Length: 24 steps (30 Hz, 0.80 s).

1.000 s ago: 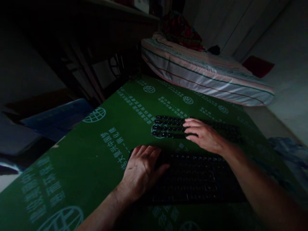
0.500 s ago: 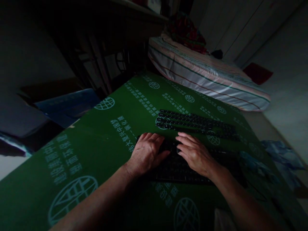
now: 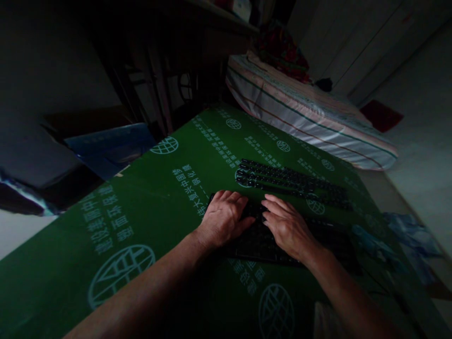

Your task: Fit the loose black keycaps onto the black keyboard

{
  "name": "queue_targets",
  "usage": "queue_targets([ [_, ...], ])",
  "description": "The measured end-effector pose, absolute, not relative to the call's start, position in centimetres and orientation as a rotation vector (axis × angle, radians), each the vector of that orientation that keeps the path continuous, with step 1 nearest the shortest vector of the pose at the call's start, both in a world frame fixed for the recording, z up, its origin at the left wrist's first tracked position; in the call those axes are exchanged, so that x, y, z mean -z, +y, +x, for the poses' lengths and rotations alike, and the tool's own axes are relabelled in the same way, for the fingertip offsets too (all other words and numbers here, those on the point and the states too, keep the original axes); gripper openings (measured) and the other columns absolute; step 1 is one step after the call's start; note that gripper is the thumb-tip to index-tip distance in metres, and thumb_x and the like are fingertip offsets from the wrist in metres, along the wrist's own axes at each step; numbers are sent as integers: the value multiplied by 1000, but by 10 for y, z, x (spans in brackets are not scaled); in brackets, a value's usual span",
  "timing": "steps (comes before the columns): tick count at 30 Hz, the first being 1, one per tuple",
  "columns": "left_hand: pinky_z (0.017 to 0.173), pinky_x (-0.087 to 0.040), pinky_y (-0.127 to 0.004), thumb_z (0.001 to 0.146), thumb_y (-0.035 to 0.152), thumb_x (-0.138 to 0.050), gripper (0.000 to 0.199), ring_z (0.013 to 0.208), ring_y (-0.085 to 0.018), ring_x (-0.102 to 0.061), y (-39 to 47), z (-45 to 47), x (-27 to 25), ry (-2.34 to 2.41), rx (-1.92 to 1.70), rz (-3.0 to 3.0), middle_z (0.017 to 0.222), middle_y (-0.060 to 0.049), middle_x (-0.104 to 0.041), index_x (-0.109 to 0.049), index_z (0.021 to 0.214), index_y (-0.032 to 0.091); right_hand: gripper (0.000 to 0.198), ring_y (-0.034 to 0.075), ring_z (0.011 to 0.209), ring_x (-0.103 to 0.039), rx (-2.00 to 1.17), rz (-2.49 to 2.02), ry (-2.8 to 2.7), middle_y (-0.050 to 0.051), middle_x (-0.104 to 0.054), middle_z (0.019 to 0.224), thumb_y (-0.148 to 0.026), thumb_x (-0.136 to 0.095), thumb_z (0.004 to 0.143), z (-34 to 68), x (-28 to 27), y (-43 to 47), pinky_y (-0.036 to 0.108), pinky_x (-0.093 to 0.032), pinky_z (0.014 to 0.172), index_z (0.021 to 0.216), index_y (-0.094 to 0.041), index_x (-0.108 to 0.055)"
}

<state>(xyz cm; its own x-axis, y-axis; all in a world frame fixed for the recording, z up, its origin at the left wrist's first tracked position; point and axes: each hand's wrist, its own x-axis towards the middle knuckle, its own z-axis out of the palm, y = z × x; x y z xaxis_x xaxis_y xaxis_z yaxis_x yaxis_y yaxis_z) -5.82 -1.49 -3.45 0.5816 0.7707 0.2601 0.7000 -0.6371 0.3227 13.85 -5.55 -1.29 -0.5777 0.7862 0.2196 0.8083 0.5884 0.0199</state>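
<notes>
A black keyboard (image 3: pixel 254 249) lies on the green board, partly covered by both hands and hard to make out in the dim light. My left hand (image 3: pixel 226 216) is bent over its left end, with the fingers curled at the far edge and the thumb reaching along the top. Close by on the right, my right hand (image 3: pixel 284 223) has its fingers bent down at the keyboard's upper part; anything small between the fingertips is hidden. Just beyond the keyboard, black keycaps (image 3: pixel 289 181) lie in several long rows on the board.
Printed lettering and globe marks cover the green board (image 3: pixel 148 207). A crumpled bluish plastic bag (image 3: pixel 377 245) lies right of the keyboard. Behind stands a bed with a striped mattress (image 3: pixel 303 113). To the left are a blue box (image 3: pixel 109 146) and dark furniture legs (image 3: pixel 155 89).
The view has shifted a little, so the scene sits slightly farther right. Both hands stay at the keyboard, with the left and right fingers marginally closer together.
</notes>
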Motion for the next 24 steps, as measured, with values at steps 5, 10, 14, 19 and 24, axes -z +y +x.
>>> queue_targets([
  [5,86,-39,-41,83,48,-52,39,90,-24,-55,-15,-58,34,1227,-554,2625,95,-8,-63,-59,103,15,22,25,125,-44,163,-1342,-2618,14,-61,118,-5,-46,84,138,15,-55,41,-43,101,89,-11,-66],
  [10,86,-39,-40,83,47,-52,38,90,-24,-56,-15,-58,35,1230,-570,2627,95,-7,-63,-59,104,16,22,25,123,-47,153,-1369,-2561,13,-63,114,-4,-48,82,135,17,-56,41,-44,101,85,-12,-68],
  [14,86,-39,-41,83,47,-51,39,91,-24,-55,-14,-58,35,1223,-567,2623,97,-9,-63,-58,105,15,24,24,123,-48,178,-1380,-2510,13,-64,114,-5,-48,84,136,23,-59,40,-45,100,91,-12,-69],
  [19,86,-40,-42,84,46,-50,38,91,-25,-56,-13,-58,34,1214,-568,2622,97,-9,-63,-58,105,16,25,25,124,-47,201,-1390,-2424,13,-62,119,-10,-47,87,137,34,-67,43,-46,100,101,-13,-67],
  [24,87,-39,-41,83,46,-52,40,91,-25,-55,-14,-58,33,1230,-547,2623,97,-10,-63,-59,106,14,25,27,125,-45,251,-1408,-2400,15,-59,123,-18,-50,89,133,38,-74,44,-43,102,107,-8,-64],
])
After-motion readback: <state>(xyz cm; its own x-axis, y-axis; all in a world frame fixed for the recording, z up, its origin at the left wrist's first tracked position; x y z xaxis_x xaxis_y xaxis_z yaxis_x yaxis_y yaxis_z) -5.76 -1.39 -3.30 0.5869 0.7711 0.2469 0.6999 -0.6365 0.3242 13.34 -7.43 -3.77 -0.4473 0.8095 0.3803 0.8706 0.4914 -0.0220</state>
